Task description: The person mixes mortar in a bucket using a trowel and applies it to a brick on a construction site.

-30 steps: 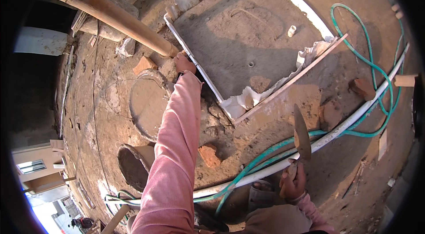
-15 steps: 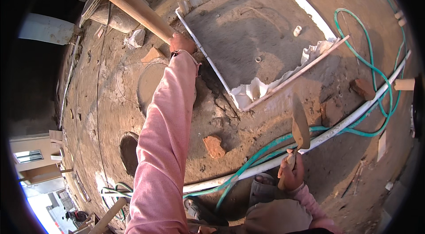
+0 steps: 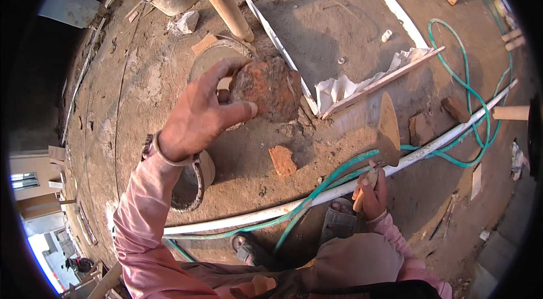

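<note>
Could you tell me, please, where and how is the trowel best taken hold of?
I would take the trowel by its tan handle, from the near side, with a grip wrapped around it: the handle is the narrow, near end, while the broad blade points away and tapers to a tip. The right hand holds it there.

Warm daylight, fairly bright; exact direction cannot be told. Sand (image 3: 334,27) splits into sunlit and shaded patches; ground (image 3: 254,191) likewise. Left margin drops to near black. Background (image 3: 45,256) at lower left blown out white, with violet-blue fringe. Left hand (image 3: 195,112) and brick (image 3: 268,92) fairly sharp. Fisheye: black vignette fills corners, far detail near rim soft.
</note>
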